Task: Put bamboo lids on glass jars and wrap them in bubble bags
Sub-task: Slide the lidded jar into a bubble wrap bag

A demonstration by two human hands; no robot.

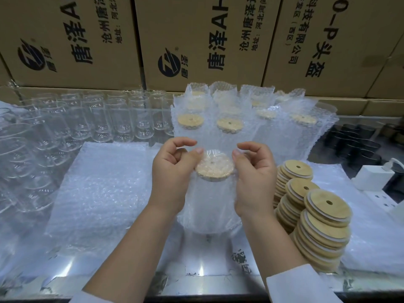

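The jar (209, 206) in hand stands at the near middle of the table (207, 272), its lid (214, 167) already on and a bag (196, 219) drawn up round it. The left hand (172, 171) pinches the bag's open top on the left of the lid, thumb against curled fingers. The right hand (254, 178) pinches it the same way on the right. The bag's mouth stands open above the lid, so this jar seems to be at its last step: closing or folding the top, then setting it with the rest.

Just beyond it, the wrapped jars (240, 119) stand in rows, each with a lid showing through the film (how many rows there are cannot be told). That is the finished share.

Plenty looks left. To the far left, bare jars (98, 119) wait in a crowd, with no lids on them. A pile of flat bags (100, 189) lies near left, and stacks of lids (317, 215) lean at the near right. Judging by these, the work is under way but well short of done.

A white charger (371, 178) sits at the right edge, and printed boxes (196, 40) wall the far side.
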